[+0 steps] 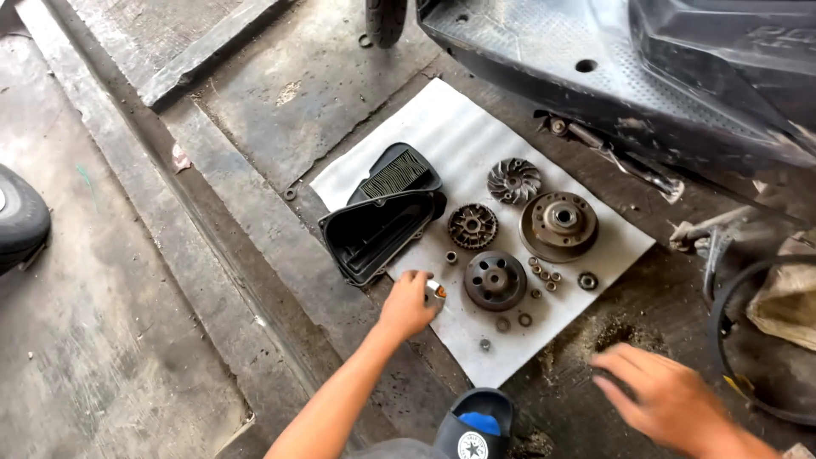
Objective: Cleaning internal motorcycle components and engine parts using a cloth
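Observation:
My left hand [406, 304] reaches over the near edge of a white sheet [450, 127] and grips a small tube with an orange and white end [435, 291]. Just right of it lies a dark round clutch bell [495, 280]. Beyond sit a ribbed pulley disc [473, 225], a finned fan disc [514, 180] and a large rusty clutch assembly [558, 225]. My right hand [667, 398] hovers blurred over the dirty concrete at the lower right, fingers spread, holding nothing.
A black plastic air-box cover [378, 229] with a filter element [398, 172] lies on the sheet's left. Several small rollers and washers [544, 274] are scattered near the discs. A scooter underbody [646, 76] looms top right. A black sandal [476, 422] is at the bottom, a tyre [19, 217] at far left.

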